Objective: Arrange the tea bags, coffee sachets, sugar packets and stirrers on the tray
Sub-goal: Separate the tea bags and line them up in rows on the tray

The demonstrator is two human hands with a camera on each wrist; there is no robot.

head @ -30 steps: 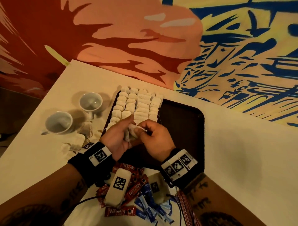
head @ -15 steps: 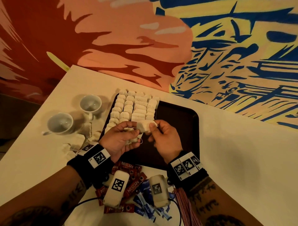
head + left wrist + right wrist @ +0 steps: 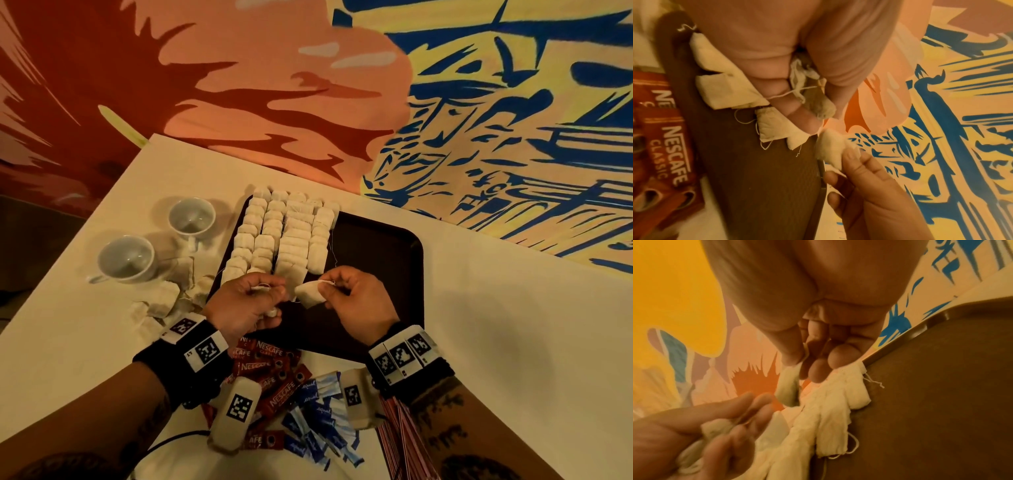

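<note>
A single tea bag [image 3: 309, 294] is pinched at its top by the curled right hand [image 3: 356, 305] over the tray [image 3: 376, 274], at 6 o'clock from the rows of tea bags [image 3: 284, 233], while at its 9 o'clock the left hand [image 3: 245, 305] clutches more tea bags [image 3: 807, 81], mostly hidden under its fingers.

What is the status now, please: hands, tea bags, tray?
Right hand pinches one tea bag. Left hand grips more. Rows fill tray left side. Nothing in the way.
</note>
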